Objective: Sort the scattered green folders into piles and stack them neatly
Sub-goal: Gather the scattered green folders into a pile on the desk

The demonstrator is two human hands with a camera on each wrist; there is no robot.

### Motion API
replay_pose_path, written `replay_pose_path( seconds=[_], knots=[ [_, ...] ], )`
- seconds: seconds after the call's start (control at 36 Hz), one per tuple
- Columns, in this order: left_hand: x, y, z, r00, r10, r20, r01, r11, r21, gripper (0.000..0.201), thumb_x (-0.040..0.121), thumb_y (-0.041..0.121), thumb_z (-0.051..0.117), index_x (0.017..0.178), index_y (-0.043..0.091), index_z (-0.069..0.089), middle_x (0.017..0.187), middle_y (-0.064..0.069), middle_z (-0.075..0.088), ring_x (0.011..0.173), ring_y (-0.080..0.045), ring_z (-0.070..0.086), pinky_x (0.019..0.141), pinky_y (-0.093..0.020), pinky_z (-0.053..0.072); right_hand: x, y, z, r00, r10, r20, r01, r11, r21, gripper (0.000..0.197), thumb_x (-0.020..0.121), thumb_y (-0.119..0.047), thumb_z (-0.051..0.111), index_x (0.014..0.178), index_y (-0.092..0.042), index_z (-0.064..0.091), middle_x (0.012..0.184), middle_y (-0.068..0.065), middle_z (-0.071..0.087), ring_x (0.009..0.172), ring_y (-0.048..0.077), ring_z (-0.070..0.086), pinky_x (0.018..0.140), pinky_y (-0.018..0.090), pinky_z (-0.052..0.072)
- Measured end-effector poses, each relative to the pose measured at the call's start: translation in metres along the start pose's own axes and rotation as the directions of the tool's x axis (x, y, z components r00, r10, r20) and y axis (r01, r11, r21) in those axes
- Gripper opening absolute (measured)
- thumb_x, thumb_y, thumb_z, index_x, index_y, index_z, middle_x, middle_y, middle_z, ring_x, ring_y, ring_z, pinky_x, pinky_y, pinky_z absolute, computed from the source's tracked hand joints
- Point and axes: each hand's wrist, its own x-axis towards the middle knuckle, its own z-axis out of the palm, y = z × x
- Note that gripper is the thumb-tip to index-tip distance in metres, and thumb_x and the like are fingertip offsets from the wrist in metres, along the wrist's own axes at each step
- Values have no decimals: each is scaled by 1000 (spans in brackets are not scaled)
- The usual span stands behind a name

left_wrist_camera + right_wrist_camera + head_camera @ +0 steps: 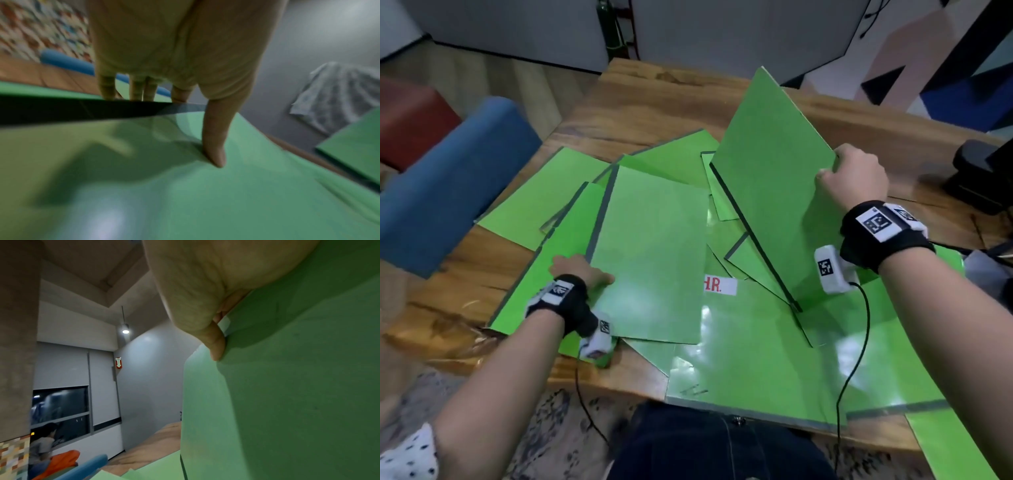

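Several green folders lie scattered and overlapping on the wooden table (640, 102). My right hand (851, 176) grips the upper edge of a green folder (774, 178) (298, 386) that stands tilted on its dark spine, thumb on the near face. My left hand (582, 270) (180, 100) pinches the dark-spined edge of a flat green folder (650, 253) (185, 186), thumb (216, 146) on top, fingers tucked under the edge. A folder with a white "HR." label (720, 285) lies near the front under the others.
A blue upholstered seat (448, 178) and a red one (410, 116) stand left of the table. A black object (979, 171) sits at the table's right edge. The nearest folders overhang the front edge above my lap. Another person sits far off in the right wrist view.
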Motion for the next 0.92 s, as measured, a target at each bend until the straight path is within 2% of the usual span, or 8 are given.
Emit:
replay_pose_path(
  seconds=[0.14, 0.22, 0.5, 0.56, 0.64, 0.69, 0.78, 0.92],
  knots=[
    [24, -29, -24, 991, -81, 108, 69, 991, 113, 108, 56, 68, 71, 142, 15, 36, 150, -21, 28, 136, -40, 29, 107, -50, 34, -4, -2, 3, 999, -29, 24, 30, 997, -72, 30, 87, -19, 55, 112, -3, 57, 108, 25, 63, 98, 42, 61, 83, 45, 49],
    [24, -33, -26, 981, -67, 181, 54, 995, 79, 104, 63, 60, 75, 145, 16, 31, 151, -19, 25, 132, -39, 36, 106, -50, 36, -7, -4, 7, 998, -52, 43, 56, 993, -101, 24, 87, -19, 55, 103, -3, 56, 101, 25, 64, 92, 42, 62, 80, 45, 50],
    [20, -40, -37, 983, -163, 81, 162, 987, 14, 107, 58, 47, 84, 146, 16, 31, 153, -22, 9, 138, -43, 18, 110, -52, 28, -10, -3, 9, 995, -84, 49, 90, 985, -150, 21, 91, -18, 54, 104, -1, 55, 98, 24, 64, 90, 39, 62, 73, 39, 47],
    [12, -34, -51, 983, -182, 27, 181, 983, 44, 98, 62, 44, 83, 141, 8, 38, 152, -25, 13, 139, -41, 15, 110, -51, 26, -12, -3, 11, 996, -77, 48, 84, 984, -158, 21, 91, -18, 54, 103, -1, 55, 98, 24, 64, 90, 40, 63, 72, 39, 47],
    [-7, -21, -75, 974, -208, -89, 209, 978, 12, 74, 58, 42, 86, 112, 2, 56, 144, -26, 23, 133, -43, 21, 103, -54, 31, -13, -2, 12, 997, -69, 45, 76, 982, -171, 21, 92, -17, 53, 103, 1, 54, 97, 24, 64, 89, 40, 62, 68, 37, 43],
    [-26, -9, -91, 970, -175, -166, 172, 985, -32, 65, 59, 39, 86, 105, 3, 59, 141, -23, 28, 128, -42, 28, 101, -54, 35, -10, -3, 11, 996, -66, 57, 75, 982, -172, 21, 92, -16, 52, 104, 2, 53, 98, 25, 62, 90, 40, 61, 67, 36, 40],
    [-53, 13, -109, 962, -57, -268, 53, 998, -21, 65, 65, 30, 85, 117, 2, 57, 136, -23, 35, 120, -43, 42, 97, -50, 41, -7, -6, 11, 997, -51, 65, 61, 985, -162, 21, 92, -16, 53, 104, 1, 53, 98, 25, 62, 90, 40, 61, 70, 38, 44],
    [-86, 51, -116, 884, 241, -400, -223, 970, 92, 33, 81, 4, 62, 113, 9, 59, 104, -19, 63, 97, -38, 61, 71, -39, 45, -10, -7, 11, 997, -43, 65, 53, 987, -152, 20, 91, -15, 54, 103, 1, 53, 95, 23, 63, 89, 38, 62, 72, 39, 48]
  ],
)
